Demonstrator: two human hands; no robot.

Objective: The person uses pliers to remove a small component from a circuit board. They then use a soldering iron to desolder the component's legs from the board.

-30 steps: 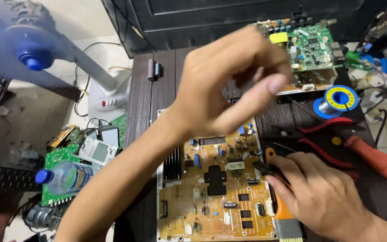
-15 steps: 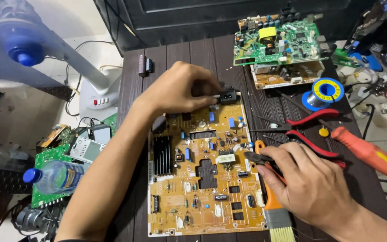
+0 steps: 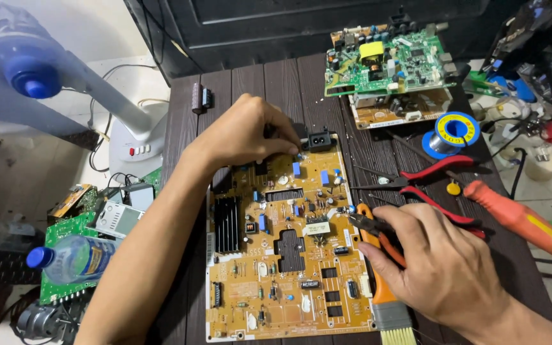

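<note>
A tan circuit board [image 3: 289, 255] with a black heat sink and several small parts lies on the dark wooden table [image 3: 257, 83]. My left hand [image 3: 244, 137] reaches over the board's far edge, fingers curled and pinched down on it beside a black socket [image 3: 319, 139]. What sits under the fingertips is hidden. My right hand [image 3: 442, 268] rests at the board's right edge and grips small orange-handled pliers [image 3: 368, 225], whose tips point at the board. An orange-handled brush [image 3: 388, 306] lies under that hand.
Red-handled pliers [image 3: 442, 169], an orange screwdriver [image 3: 519, 217] and a solder spool [image 3: 455, 131] lie to the right. Stacked circuit boards [image 3: 391, 61] sit at the back. On the left are a white fan [image 3: 138, 147] and a water bottle [image 3: 71, 259].
My left hand came down from in front of the camera and settled on the board's far edge. My right hand stayed at the board's right edge with the pliers.
</note>
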